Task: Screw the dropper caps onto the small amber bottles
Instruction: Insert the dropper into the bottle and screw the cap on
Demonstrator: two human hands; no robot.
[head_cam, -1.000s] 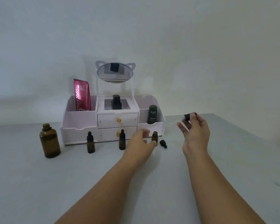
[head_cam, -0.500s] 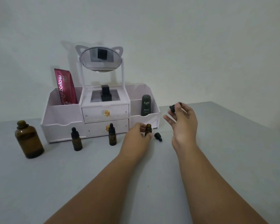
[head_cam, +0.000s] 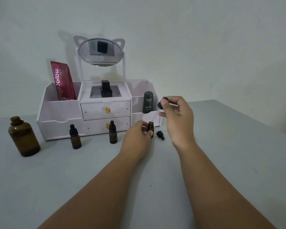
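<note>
An uncapped small amber bottle (head_cam: 151, 128) stands upright on the grey table, and my left hand (head_cam: 137, 138) grips it from the left. My right hand (head_cam: 177, 116) pinches a black dropper cap (head_cam: 160, 104) above and slightly right of the bottle's mouth, its thin glass pipette pointing down toward it. A second black dropper cap (head_cam: 160, 135) lies on the table just right of the held bottle. Two more small amber bottles (head_cam: 75, 138) (head_cam: 113, 133) stand to the left with black dropper caps on them.
A white vanity organiser (head_cam: 59, 113) with two drawers and a cat-ear mirror (head_cam: 100, 52) stands behind the bottles, holding a pink tube (head_cam: 63, 81), a dark green Kahf bottle (head_cam: 148, 102) and a black bottle (head_cam: 106, 90). A large uncapped amber bottle (head_cam: 22, 138) stands at far left.
My left hand reached forward and closed on the uncapped small bottle. My right hand carried the dropper cap left and down toward the bottle's mouth.
</note>
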